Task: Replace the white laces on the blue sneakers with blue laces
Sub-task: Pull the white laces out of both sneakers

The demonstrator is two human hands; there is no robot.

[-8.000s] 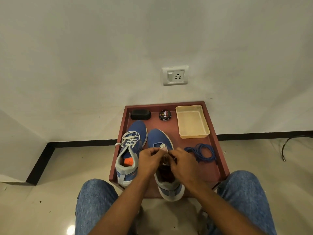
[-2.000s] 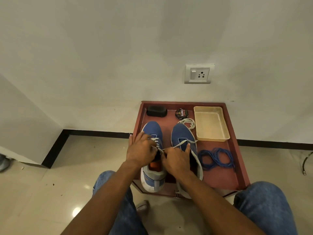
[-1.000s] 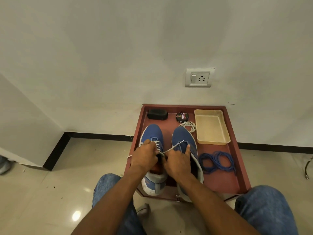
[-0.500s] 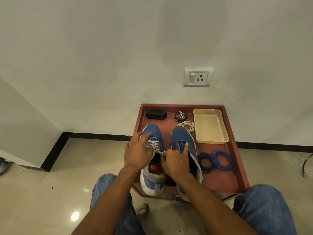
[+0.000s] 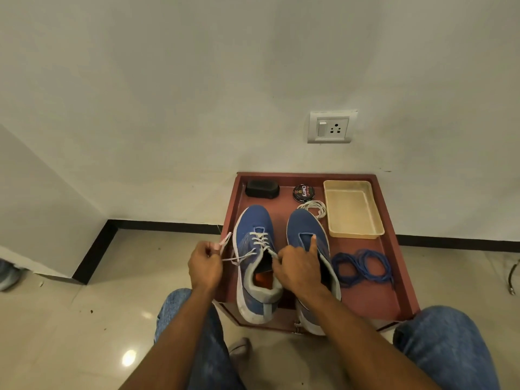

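Two blue sneakers stand side by side on a reddish-brown tray [image 5: 363, 301]. The left sneaker [image 5: 254, 220] still carries a white lace [image 5: 260, 239] through its front eyelets. My left hand [image 5: 204, 267] pinches one loose end of that lace, drawn out to the left past the tray's edge. My right hand [image 5: 298, 267] grips the lace at the left sneaker's tongue, its forefinger resting on the right sneaker [image 5: 305, 223], which has no lace. A removed white lace [image 5: 313, 207] lies coiled behind the right sneaker. Blue laces [image 5: 361, 267] lie bundled right of the sneakers.
A cream plastic tray [image 5: 351, 211] sits at the back right of the reddish tray, with a round polish tin [image 5: 303, 192] and a black brush [image 5: 262, 188] along the back. A wall with a socket [image 5: 331, 126] rises just behind. My knees flank the tray's front.
My left hand has pulled a white lace end out of the left sneaker and away to the left. My right hand stays at the tongue.
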